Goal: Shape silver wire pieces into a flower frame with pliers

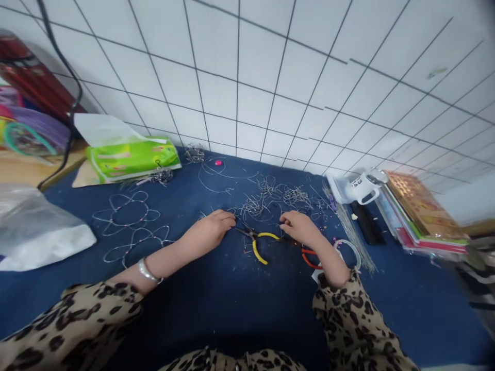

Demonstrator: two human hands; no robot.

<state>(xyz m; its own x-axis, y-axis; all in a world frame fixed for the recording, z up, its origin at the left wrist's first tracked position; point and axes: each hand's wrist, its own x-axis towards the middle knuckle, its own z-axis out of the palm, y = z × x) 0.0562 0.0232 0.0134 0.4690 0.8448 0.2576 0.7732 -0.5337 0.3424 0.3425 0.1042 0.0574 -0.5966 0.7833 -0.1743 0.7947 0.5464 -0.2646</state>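
My left hand (pixel 215 227) is closed, its fingers pressed together over the blue table. Whatever it may hold is too thin or hidden to make out. My right hand (pixel 300 228) has its fingertips curled together beside a thin wire, and I cannot tell whether they grip it. Between the hands lie pliers with yellow handles (pixel 260 251), opened out on the table. A red-handled tool (pixel 309 258) lies partly under my right forearm. Just beyond the hands are tangled clumps of silvery wire (pixel 255 206). Two flower-shaped wire loops with small beads (pixel 129 212) rest to the left.
A green tissue pack (pixel 133 158) and a plastic bag (pixel 42 232) are on the left. A pink bead-like piece (pixel 218 163) lies near the tiled wall. On the right are straight wires (pixel 353 237), a white mug (pixel 363 188), a black case (pixel 367 224) and stacked books (pixel 423 211).
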